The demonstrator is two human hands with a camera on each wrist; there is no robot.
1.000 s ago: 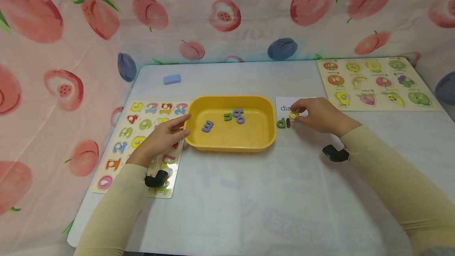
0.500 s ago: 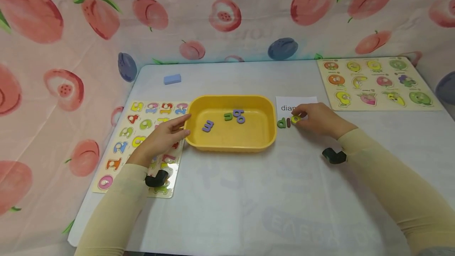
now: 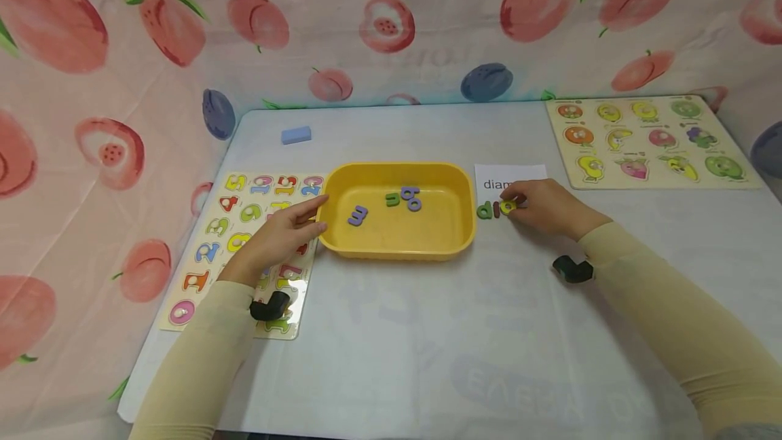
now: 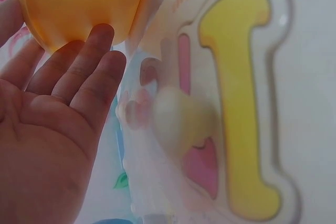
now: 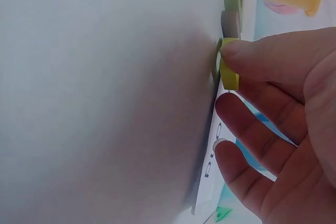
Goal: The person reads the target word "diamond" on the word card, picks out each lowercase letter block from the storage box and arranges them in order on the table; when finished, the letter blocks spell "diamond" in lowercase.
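My right hand point(image 3: 550, 208) pinches a yellow letter "a" point(image 5: 230, 77) between thumb and index finger, low over the white table. Left of it in the head view stand a green letter "d" point(image 3: 484, 210) and a thin brown "i" point(image 3: 496, 210), in a row under a white word card point(image 3: 510, 172). The card reads "diam", the rest hidden by my fingers. My left hand point(image 3: 271, 243) touches the left end of a yellow tray point(image 3: 394, 242) with fingers nearly straight. Inside lie a purple "m" point(image 3: 358, 216), a green "n" point(image 3: 392, 200) and two purple letters point(image 3: 414, 204).
Under my left hand lies a number puzzle board point(image 3: 195, 307). A fruit puzzle board point(image 3: 666, 155) is at the back right. Toward the back left sits a blue block point(image 3: 296, 135). Fruit-printed cloth point(image 3: 391, 80) hangs behind the table.
My right hand has come slightly down toward the table's front, bringing the yellow "a" from over the card into line beside the "i". The left hand has stayed at the tray.
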